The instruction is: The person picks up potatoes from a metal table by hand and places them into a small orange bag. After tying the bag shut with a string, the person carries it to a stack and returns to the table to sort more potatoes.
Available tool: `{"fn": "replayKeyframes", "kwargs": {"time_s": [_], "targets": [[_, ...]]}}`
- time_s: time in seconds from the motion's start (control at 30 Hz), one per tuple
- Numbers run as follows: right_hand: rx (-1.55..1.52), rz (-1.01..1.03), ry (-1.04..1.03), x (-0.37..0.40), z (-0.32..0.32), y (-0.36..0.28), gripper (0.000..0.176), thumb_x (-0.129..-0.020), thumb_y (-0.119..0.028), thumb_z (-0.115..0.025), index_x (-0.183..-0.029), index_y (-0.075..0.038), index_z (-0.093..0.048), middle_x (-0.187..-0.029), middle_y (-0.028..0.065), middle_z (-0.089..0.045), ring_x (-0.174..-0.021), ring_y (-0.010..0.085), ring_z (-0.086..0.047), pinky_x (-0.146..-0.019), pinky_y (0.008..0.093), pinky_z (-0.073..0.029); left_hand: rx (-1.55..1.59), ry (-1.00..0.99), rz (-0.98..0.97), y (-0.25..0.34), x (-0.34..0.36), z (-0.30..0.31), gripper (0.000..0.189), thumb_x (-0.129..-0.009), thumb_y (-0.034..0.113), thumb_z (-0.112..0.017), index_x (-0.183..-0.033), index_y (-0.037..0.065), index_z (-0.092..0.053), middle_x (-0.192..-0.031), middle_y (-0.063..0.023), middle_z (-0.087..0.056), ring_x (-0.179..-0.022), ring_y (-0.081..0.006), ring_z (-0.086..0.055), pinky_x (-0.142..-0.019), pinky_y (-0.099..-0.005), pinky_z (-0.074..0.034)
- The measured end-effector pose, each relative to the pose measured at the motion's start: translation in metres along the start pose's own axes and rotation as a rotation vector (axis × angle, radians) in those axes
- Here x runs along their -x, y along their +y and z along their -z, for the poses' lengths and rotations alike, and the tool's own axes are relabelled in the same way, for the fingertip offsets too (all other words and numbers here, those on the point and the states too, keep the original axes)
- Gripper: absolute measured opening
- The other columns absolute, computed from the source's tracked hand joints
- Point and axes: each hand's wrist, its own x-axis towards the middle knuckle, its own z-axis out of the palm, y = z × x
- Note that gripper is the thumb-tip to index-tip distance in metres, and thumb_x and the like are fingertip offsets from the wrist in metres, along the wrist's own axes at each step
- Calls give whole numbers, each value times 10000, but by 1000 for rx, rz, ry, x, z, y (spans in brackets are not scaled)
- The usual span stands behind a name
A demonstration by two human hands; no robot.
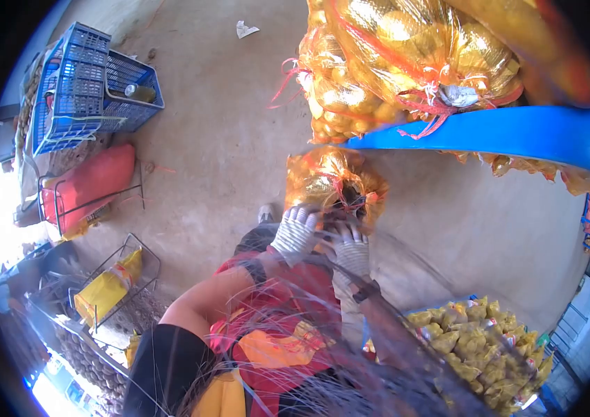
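Note:
A small orange net bag full of yellow pieces hangs just below a blue ledge. Both my hands wear white knit gloves. My left hand grips the bag's lower edge from the left. My right hand is closed on the bag's tied neck with its red string, right beside the left hand. On the blue ledge above lie larger orange bags of the same yellow pieces, tied with red string.
A tray of several small yellow packets sits at the lower right. Blue plastic crates, a red sack and wire racks holding a yellow bag stand on the concrete floor at the left.

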Motion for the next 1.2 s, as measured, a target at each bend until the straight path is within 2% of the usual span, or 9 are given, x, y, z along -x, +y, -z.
{"fn": "replayKeyframes", "kwargs": {"time_s": [0.2, 0.4, 0.47, 0.63, 0.77, 0.87, 1.0, 1.1, 1.2], "targets": [[7, -60, -289, -27, 15, 4, 467, -819, -415, -664, -1173, -112, -626, -1193, 88, -562, -1173, 298, -485, -997, 475, -364, -312, -167, -517, -15, 12, 20, 340, -761, 194, -614, -1100, 168, -621, -1216, -63, -534, -1172, -274, -500, -973, -452, -414], [-150, 15, -51, 7, 4, 3, 255, -832, -242, -667, -1054, -117, -649, -1170, 95, -568, -1122, 290, -525, -973, 478, -394, -383, -193, -616, -16, -13, 10, 204, -798, 206, -572, -987, 198, -646, -1051, -34, -551, -1045, -241, -528, -969, -467, -395], [114, 12, -49, 13, 8, -11, 313, -832, -281, -669, -1094, -112, -639, -1192, 117, -557, -1146, 303, -516, -1007, 490, -376, -400, -489, -562, -7, -23, 17, 183, -798, 210, -578, -966, 198, -647, -1017, -30, -561, -1008, -235, -540, -910, -442, -408], [112, 0, -119, 17, 3, -23, 473, -826, -347, -675, -1203, -77, -581, -1279, 142, -527, -1250, 317, -467, -1086, 497, -304, -259, -305, -593, -13, -10, 50, 381, -802, 200, -569, -1182, 191, -583, -1073, -34, -554, -1063, -214, -539, -910, -372, -413], [149, -1, -256, -19, 2, -28, 561, -843, -388, -651, -1267, -39, -536, -1350, 159, -517, -1321, 323, -422, -1137, 497, -235, -268, -488, -127, -40, 34, 108, 387, -803, 129, -564, -1189, 118, -594, -1152, -110, -599, -1115, -300, -556, -943, -435, -434], [86, 56, -367, -21, 37, -32, 524, -883, -398, -594, -1288, -70, -534, -1304, 153, -543, -1228, 338, -483, -1087, 461, -316, -290, -336, 258, -83, 125, 141, 302, -788, 202, -646, -1069, 92, -657, -1023, -159, -646, -992, -358, -603, -874, -453, -482], [-112, 113, -136, 46, 30, 21, 487, -902, -370, -578, -1301, -96, -519, -1368, 156, -479, -1143, 357, -539, -989, 493, -419, -418, -59, 987, -97, 323, 134, 301, -818, 245, -629, -1080, 100, -663, -1069, -165, -657, -986, -361, -622, -863, -446, -505], [131, 199, -414, 70, 74, 76, 462, -932, -376, -512, -1297, -94, -521, -1341, 190, -514, -1092, 383, -587, -921, 524, -464, 63, 159, 1584, -40, 454, 101, 347, -862, 213, -622, -1157, 29, -616, -1140, -194, -656, -1063, -349, -627, -899, -397, -493], [266, 304, -869, 43, 117, 132, 438, -935, -373, -485, -1265, -90, -536, -1149, 199, -642, -1044, 377, -627, -889, 506, -493, 178, 304, 1888, 11, 557, 30, 342, -849, 219, -647, -1124, 15, -649, -1101, -207, -677, -1032, -345, -651, -883, -392, -507]]}}
